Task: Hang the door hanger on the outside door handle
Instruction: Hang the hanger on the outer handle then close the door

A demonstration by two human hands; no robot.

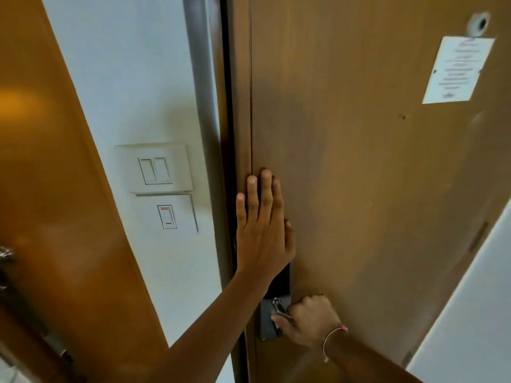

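Note:
A brown wooden door [359,161] fills the right of the view and looks closed against its frame. My left hand [262,225] lies flat, fingers together, on the door's latch edge above the lock. Lower down, my right hand [312,319] is wrapped around the metal lever handle [279,309], which sits on a grey lock plate [266,324]. A thin bracelet circles my right wrist. No door hanger shows in view.
A white notice sheet [457,70] and a peephole [479,23] are on the door's upper right. Two white switch plates [159,175] sit on the white wall to the left. Another brown door [41,189] with a metal handle [5,255] stands at far left.

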